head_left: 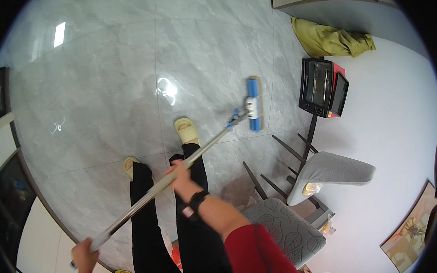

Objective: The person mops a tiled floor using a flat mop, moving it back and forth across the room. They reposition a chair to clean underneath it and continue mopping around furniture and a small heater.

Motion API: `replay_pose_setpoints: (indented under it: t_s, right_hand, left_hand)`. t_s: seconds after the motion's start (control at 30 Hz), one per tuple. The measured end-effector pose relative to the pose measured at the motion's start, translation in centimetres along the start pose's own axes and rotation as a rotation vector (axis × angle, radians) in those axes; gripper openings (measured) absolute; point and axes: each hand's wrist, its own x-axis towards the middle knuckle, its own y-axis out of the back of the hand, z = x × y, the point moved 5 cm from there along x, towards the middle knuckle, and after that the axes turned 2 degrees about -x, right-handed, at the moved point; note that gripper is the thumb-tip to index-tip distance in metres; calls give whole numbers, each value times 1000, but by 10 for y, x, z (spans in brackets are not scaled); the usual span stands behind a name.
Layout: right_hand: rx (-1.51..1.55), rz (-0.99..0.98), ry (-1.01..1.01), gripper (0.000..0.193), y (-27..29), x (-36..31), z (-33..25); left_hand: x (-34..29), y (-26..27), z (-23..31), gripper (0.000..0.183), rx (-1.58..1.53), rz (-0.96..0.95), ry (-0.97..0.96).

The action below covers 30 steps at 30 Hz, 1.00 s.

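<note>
A long-handled sponge mop [160, 187] runs slantwise across my body, from the lower left up to the right. Its blue and white head [252, 104] rests on the grey tiled floor, ahead and to the right of my feet. My left hand [85, 256] is closed round the grip near the handle's top end. Farther down the pole, my right hand [178, 175] is wrapped about the shaft; it is slightly blurred, and a black band circles that wrist.
Grey chairs [285, 228] stand at my right. Beyond them by the wall sit a black and red toaster oven [324, 88] and an olive cloth sack [332, 39]. A cabinet [12, 199] lines the left side. Glossy marble-look tiles [97, 79] cover the floor.
</note>
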Motion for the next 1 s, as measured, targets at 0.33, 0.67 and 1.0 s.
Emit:
replay_pose_setpoints:
  t_s: [0.33,0.67,1.0]
  right_hand:
    - [-182,-420,-695,16,-100,-189,229]
    - [-205,-397,-152,14,-56,-27,-76]
    - [-468,279,701,21,-40,6,-366]
  left_hand:
    - [-248,29,-176,33,169,-273,587]
    - [-55,-38,62,18,-156,156,335]
    - [64,-5,332,19,-424,74,-124]
